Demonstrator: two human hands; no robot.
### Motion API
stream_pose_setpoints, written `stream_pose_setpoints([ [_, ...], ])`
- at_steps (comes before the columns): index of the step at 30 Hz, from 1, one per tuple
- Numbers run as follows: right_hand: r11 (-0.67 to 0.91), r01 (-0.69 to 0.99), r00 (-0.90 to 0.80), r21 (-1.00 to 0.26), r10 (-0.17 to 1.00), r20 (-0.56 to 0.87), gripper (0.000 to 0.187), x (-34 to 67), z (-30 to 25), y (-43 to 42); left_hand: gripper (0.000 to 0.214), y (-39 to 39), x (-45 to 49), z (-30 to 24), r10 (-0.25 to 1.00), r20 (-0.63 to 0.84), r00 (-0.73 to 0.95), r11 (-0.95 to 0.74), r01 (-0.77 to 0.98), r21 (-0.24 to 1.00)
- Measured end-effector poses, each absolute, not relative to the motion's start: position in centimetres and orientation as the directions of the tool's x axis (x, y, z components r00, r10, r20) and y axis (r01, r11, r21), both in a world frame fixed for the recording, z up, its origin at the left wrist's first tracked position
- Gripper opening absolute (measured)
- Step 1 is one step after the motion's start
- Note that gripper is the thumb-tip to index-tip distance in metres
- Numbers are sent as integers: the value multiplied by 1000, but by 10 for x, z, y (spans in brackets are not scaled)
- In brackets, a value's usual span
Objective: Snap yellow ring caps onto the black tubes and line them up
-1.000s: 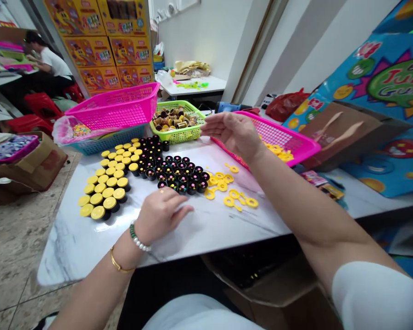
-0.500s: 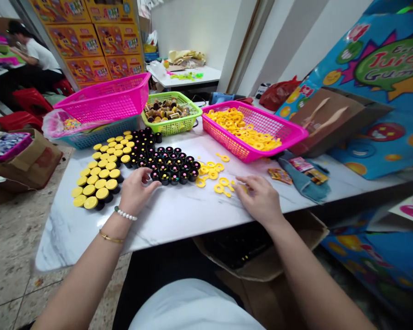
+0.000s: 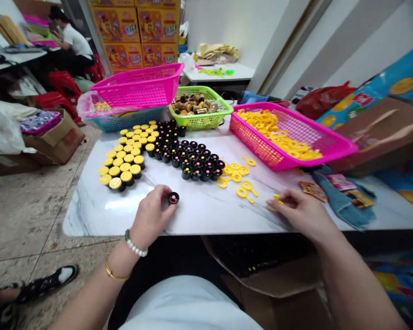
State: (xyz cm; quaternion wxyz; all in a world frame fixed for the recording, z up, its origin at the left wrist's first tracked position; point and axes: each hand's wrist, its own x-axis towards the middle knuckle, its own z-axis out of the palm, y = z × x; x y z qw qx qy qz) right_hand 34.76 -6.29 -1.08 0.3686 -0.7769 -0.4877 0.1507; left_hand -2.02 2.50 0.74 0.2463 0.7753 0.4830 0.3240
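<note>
My left hand pinches a small black pot filled with coloured beads, near the front of the white marble table. My right hand is closed on a yellow ring lid a little to the right. Between and behind my hands lie loose yellow ring lids. Beyond them stands a cluster of open black pots, and to its left a group of pots capped with yellow lids.
A pink basket of yellow lids sits at the right, a green basket of pots behind, a pink basket stacked on a blue one at the left. A cardboard box sits under the table. Another person works far left.
My left hand drew one black pot out of the cluster toward the table's front. My right hand came down from the pink basket and picked up a yellow lid.
</note>
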Motion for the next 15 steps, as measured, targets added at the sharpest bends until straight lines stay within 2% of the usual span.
stream_pose_setpoints([
  [2, -268, 346, 481, -899, 873, -75, 37, 320, 0, -69, 31, 12, -22, -1, 897, 305, 319, -439, 571, 693],
  [3, -255, 197, 445, -946, 884, -145, 39, 301, 5, -70, 34, 8, -22, -5, 887, 330, 323, -460, 562, 687],
  [7, -257, -115, 164, -960, 948, -273, 37, 213, 13, -51, 25, 10, -22, -10, 839, 367, 402, -541, 552, 634],
  [10, -304, -201, 4, -931, 951, -311, 38, 162, 8, -24, 21, 11, -22, -11, 833, 373, 409, -552, 564, 614],
  [15, -241, -207, 13, -948, 968, -249, 37, 133, 0, 2, 12, 9, -24, -11, 840, 329, 432, -540, 607, 583],
])
